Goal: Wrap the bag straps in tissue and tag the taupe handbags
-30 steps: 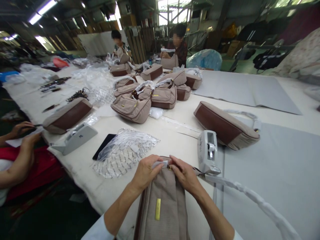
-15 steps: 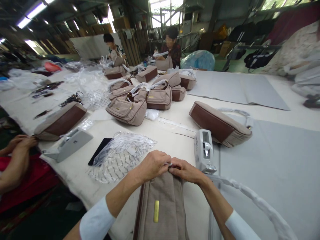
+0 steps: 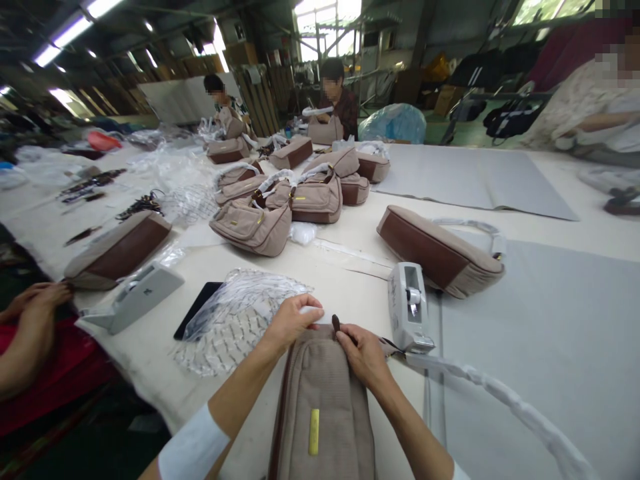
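Observation:
A taupe fabric handbag (image 3: 327,380) lies lengthwise in front of me, with a gold plate (image 3: 313,432) on its face. At its far end my left hand (image 3: 293,321) pinches a small white strip (image 3: 325,316), thin like paper or foam. My right hand (image 3: 364,352) grips a dark brown leather tab (image 3: 336,323) between thumb and fingers at the bag's far right corner. From beside that hand a handle wrapped in white (image 3: 493,381) curves off to the right. The exact fastening of the tab is hidden by my fingers.
A grey tape dispenser (image 3: 411,307) stands right of my hands, another (image 3: 137,299) to the left. Printed plastic wrap (image 3: 235,327) partly covers a dark flat object (image 3: 199,308). Several handbags (image 3: 255,223) are piled ahead. A co-worker's hands (image 3: 37,300) rest at left; others sit farther away.
My hands, together at the bag's end before, have drawn apart. The left moved leftward with the white strip; the brown tab now shows upright in my right hand.

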A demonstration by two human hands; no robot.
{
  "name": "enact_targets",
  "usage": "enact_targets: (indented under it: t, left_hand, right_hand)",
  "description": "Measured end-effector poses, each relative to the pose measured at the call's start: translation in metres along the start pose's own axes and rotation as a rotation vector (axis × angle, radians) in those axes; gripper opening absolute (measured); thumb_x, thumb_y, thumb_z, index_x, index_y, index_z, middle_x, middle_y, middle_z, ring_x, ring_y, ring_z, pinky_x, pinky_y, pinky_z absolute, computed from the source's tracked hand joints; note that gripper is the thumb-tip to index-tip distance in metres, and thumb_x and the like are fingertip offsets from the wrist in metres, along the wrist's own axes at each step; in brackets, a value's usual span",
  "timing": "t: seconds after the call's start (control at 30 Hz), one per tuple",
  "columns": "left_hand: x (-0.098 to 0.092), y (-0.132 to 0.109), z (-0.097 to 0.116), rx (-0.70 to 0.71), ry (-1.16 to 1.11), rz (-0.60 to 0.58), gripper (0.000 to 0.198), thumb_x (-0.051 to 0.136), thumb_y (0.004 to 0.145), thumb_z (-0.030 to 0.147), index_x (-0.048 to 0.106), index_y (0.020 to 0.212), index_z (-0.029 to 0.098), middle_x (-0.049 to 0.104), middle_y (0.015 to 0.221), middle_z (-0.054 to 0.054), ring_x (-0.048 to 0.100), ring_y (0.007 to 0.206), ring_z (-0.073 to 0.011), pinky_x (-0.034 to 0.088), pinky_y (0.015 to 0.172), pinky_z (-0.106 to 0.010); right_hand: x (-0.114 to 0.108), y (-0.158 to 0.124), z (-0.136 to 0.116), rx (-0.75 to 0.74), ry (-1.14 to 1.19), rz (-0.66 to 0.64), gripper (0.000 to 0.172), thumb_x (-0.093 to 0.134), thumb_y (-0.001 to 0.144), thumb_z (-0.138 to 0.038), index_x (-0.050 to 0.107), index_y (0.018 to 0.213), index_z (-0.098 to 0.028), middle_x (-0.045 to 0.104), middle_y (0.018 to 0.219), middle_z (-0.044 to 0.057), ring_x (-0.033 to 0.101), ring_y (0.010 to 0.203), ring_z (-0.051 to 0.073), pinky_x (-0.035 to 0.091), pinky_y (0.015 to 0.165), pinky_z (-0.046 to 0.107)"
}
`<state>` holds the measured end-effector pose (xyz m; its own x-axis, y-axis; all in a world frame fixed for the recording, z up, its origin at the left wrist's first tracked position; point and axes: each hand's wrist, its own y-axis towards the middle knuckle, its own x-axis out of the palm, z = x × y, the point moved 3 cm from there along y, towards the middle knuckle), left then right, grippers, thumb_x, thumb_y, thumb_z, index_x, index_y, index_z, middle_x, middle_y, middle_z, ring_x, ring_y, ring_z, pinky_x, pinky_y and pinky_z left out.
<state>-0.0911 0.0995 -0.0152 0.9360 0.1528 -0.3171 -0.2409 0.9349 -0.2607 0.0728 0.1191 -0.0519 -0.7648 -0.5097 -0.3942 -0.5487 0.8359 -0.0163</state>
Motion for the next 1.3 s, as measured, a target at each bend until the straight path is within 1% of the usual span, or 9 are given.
enact_targets:
  t: [0.13, 0.27, 0.33, 0.47, 0.57, 0.67, 0.9, 1.1, 1.3]
  left_hand:
    - [-0.014, -0.008, -0.006, 0.075, -0.047, 0.025, 0.02, 0.063, 0.071, 0.035, 0.063, 0.078, 0.016, 0.063, 0.073, 0.001, 0.06, 0.072, -0.0148, 0.047, 0.074, -0.027]
    - [-0.025, -0.012, -0.009, 0.173, 0.065, 0.032, 0.018, 0.063, 0.073, 0.035, 0.067, 0.077, 0.017, 0.066, 0.079, 0.0, 0.059, 0.083, -0.0185, 0.044, 0.085, -0.031]
    - [-0.028, -0.014, -0.011, 0.173, 0.086, 0.043, 0.019, 0.063, 0.073, 0.036, 0.066, 0.079, 0.018, 0.066, 0.08, -0.001, 0.059, 0.084, -0.0193, 0.045, 0.084, -0.032]
    - [-0.03, -0.017, -0.016, 0.165, 0.06, 0.065, 0.021, 0.063, 0.074, 0.037, 0.066, 0.08, 0.017, 0.066, 0.079, -0.001, 0.059, 0.081, -0.0189, 0.046, 0.078, -0.029]
    - [-0.027, -0.019, -0.021, 0.177, 0.028, 0.07, 0.019, 0.064, 0.074, 0.035, 0.067, 0.08, 0.017, 0.066, 0.078, 0.0, 0.059, 0.079, -0.0173, 0.046, 0.078, -0.028]
    - [-0.025, -0.02, -0.027, 0.161, -0.016, 0.076, 0.02, 0.065, 0.074, 0.036, 0.067, 0.08, 0.017, 0.066, 0.077, 0.0, 0.059, 0.077, -0.0161, 0.045, 0.077, -0.026]
    - [-0.034, -0.02, -0.029, 0.129, -0.027, 0.104, 0.022, 0.065, 0.074, 0.037, 0.067, 0.082, 0.017, 0.066, 0.078, -0.001, 0.06, 0.077, -0.0172, 0.047, 0.073, -0.027]
    - [-0.033, -0.021, -0.019, 0.247, 0.121, 0.044, 0.017, 0.063, 0.076, 0.032, 0.069, 0.083, 0.017, 0.069, 0.083, -0.002, 0.061, 0.083, -0.0181, 0.046, 0.078, -0.028]
    - [-0.033, -0.015, -0.022, 0.318, 0.166, 0.031, 0.015, 0.062, 0.079, 0.03, 0.069, 0.085, 0.018, 0.069, 0.088, -0.003, 0.061, 0.088, -0.0179, 0.044, 0.084, -0.028]
  right_hand:
    - [-0.001, 0.002, 0.001, -0.041, 0.04, -0.081, 0.025, 0.043, 0.086, -0.024, 0.067, 0.095, -0.022, 0.068, 0.098, 0.003, 0.06, 0.093, 0.02, 0.043, 0.085, 0.032]
    - [0.002, 0.004, -0.004, -0.061, 0.015, -0.108, 0.023, 0.043, 0.087, -0.024, 0.065, 0.09, -0.02, 0.067, 0.089, 0.004, 0.059, 0.088, 0.02, 0.044, 0.081, 0.032]
    - [0.003, 0.004, -0.005, -0.054, 0.009, -0.104, 0.021, 0.043, 0.087, -0.024, 0.064, 0.09, -0.019, 0.066, 0.086, 0.004, 0.059, 0.084, 0.02, 0.044, 0.079, 0.032]
    - [0.002, 0.007, -0.007, -0.079, 0.028, -0.139, 0.027, 0.046, 0.085, -0.021, 0.062, 0.106, -0.02, 0.065, 0.105, 0.005, 0.057, 0.099, 0.02, 0.041, 0.09, 0.034]
    - [0.001, 0.01, -0.008, -0.054, -0.007, -0.171, 0.018, 0.048, 0.082, -0.019, 0.064, 0.09, -0.02, 0.067, 0.09, 0.003, 0.059, 0.087, 0.02, 0.043, 0.081, 0.032]
    - [0.0, 0.011, -0.01, -0.018, -0.015, -0.12, 0.012, 0.048, 0.083, -0.02, 0.061, 0.083, -0.019, 0.065, 0.08, 0.002, 0.058, 0.078, 0.018, 0.043, 0.072, 0.03]
    - [0.008, 0.007, -0.004, -0.054, -0.008, 0.001, 0.023, 0.042, 0.088, -0.021, 0.062, 0.099, -0.019, 0.066, 0.099, 0.006, 0.058, 0.095, 0.02, 0.042, 0.087, 0.033]
    - [0.013, 0.007, -0.002, -0.13, -0.058, -0.008, 0.025, 0.041, 0.09, -0.021, 0.064, 0.1, -0.019, 0.064, 0.093, 0.007, 0.056, 0.091, 0.021, 0.042, 0.085, 0.035]
    - [0.012, 0.005, -0.003, -0.169, -0.061, -0.009, 0.024, 0.041, 0.091, -0.018, 0.063, 0.102, -0.019, 0.063, 0.092, 0.005, 0.056, 0.089, 0.019, 0.043, 0.082, 0.032]
